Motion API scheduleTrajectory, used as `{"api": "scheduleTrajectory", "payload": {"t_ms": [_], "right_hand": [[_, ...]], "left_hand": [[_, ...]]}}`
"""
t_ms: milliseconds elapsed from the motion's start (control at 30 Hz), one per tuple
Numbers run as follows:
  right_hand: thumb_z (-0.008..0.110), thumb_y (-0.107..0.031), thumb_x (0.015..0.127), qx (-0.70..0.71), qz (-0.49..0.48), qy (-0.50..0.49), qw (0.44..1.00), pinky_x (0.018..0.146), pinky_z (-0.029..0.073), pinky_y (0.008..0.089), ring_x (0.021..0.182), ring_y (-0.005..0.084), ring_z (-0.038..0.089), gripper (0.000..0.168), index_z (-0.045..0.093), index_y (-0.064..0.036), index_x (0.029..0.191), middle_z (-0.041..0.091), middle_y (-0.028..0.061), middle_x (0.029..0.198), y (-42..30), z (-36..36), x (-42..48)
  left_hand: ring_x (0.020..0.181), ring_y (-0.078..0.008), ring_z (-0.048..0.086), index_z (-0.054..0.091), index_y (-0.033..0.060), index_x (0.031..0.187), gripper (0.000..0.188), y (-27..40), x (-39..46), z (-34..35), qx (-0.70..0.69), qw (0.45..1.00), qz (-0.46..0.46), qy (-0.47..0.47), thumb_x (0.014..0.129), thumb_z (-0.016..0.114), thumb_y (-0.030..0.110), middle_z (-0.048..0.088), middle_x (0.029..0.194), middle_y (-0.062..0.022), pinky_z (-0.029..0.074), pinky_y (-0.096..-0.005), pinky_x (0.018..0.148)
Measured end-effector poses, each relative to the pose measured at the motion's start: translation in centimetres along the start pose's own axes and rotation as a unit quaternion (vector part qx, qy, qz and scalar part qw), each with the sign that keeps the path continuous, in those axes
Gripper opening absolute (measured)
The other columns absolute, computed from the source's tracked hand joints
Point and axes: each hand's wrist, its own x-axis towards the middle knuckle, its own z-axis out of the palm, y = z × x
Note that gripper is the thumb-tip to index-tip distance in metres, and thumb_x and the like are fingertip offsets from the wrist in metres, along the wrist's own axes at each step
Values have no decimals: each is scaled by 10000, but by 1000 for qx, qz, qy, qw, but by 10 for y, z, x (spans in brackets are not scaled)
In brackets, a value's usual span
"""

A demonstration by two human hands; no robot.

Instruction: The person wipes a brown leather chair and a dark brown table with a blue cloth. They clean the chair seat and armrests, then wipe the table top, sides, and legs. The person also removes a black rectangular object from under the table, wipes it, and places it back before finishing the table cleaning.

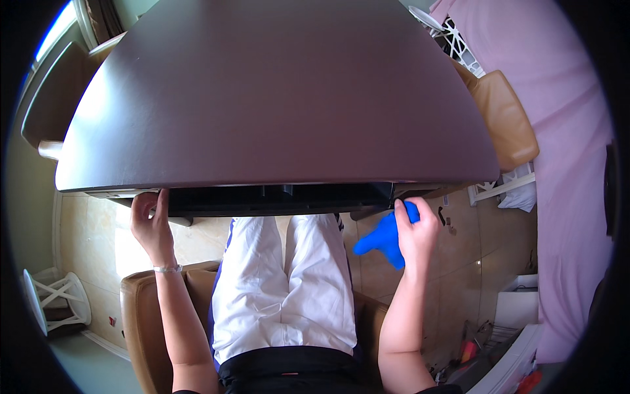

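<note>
Below the front edge of a dark brown table (295,98), a black drawer or tray (275,199) stands partly pulled out over my lap. At its left end, the fingertips of my left hand (153,224) touch the corner, partly hidden by the tabletop edge. Beside the right end is my right hand (418,226), pinching a blue cloth (389,239) that hangs down towards the left. Whether the right fingers also grip the drawer's corner is hard to tell. Low dividers show inside the drawer.
I sit on a brown leather chair (140,325). Further brown chairs flank the table at left (54,93) and right (507,120). A pink cloth cover (566,147) hangs at the right. A white stool (59,303) is at lower left, and a shelf (517,359) with items is at lower right.
</note>
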Motion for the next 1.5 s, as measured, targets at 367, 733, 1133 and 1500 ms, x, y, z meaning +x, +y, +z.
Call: {"api": "scheduleTrajectory", "payload": {"t_ms": [367,733,1133,1500], "right_hand": [[719,-142,759,100,-33,-67,992,632,510,316,681,217,661,216,664,-19,927,665,148,755,20,14,-32],[717,-207,772,96,-1,-80,992,584,487,326,615,203,604,343,610,-55,1061,609,112,686,4,19,-29],[716,-201,781,123,7,-72,990,549,457,316,566,172,526,379,570,-75,1107,527,77,634,-7,36,-16],[516,-350,889,532,195,-141,812,863,445,332,940,185,576,364,624,-20,998,632,97,1007,-4,32,-48]], "left_hand": [[703,3,482,600,140,885,107,3,0,-11,-158,963,-213,-49,849,692,181,570,798,92,368,-161,589],[1391,-304,211,348,197,1396,898,36,-10,-13,356,874,329,-35,657,777,473,290,1484,-85,84,-568,1111],[1287,-241,357,486,172,1269,706,40,9,1,314,875,370,10,680,784,422,441,1345,-49,166,-478,1100],[1316,-371,284,379,63,1320,782,83,-62,12,85,948,271,-144,664,795,153,329,1368,-189,298,-479,1051]]}}
